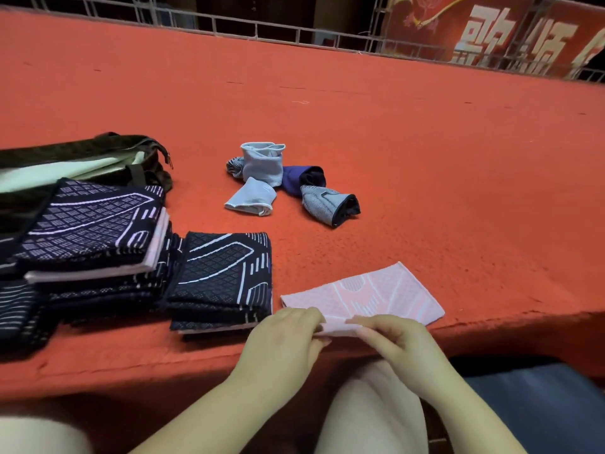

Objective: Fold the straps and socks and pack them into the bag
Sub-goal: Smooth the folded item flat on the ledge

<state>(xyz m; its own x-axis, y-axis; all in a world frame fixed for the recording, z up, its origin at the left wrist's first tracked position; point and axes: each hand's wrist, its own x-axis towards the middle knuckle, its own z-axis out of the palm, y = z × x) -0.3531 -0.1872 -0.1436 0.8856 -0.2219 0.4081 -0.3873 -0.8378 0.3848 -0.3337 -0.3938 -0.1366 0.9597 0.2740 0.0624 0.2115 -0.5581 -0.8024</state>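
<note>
A pink strap [376,296] lies flat at the front edge of the red table. My left hand [284,335] pinches its near edge on the left, and my right hand [393,335] pinches the same edge just to the right. Left of it sits a stack of folded dark patterned straps [226,276], and a taller pile of the same straps [88,237] stands further left. A loose heap of light blue and dark socks [281,181] lies in the middle of the table. An open dark bag [108,158] with a pale lining sits at the far left.
The red table [425,142] stretches wide to the back and right. A metal railing [262,27] runs along its far edge, with a red banner [491,31] behind. My knees show below the table's front edge.
</note>
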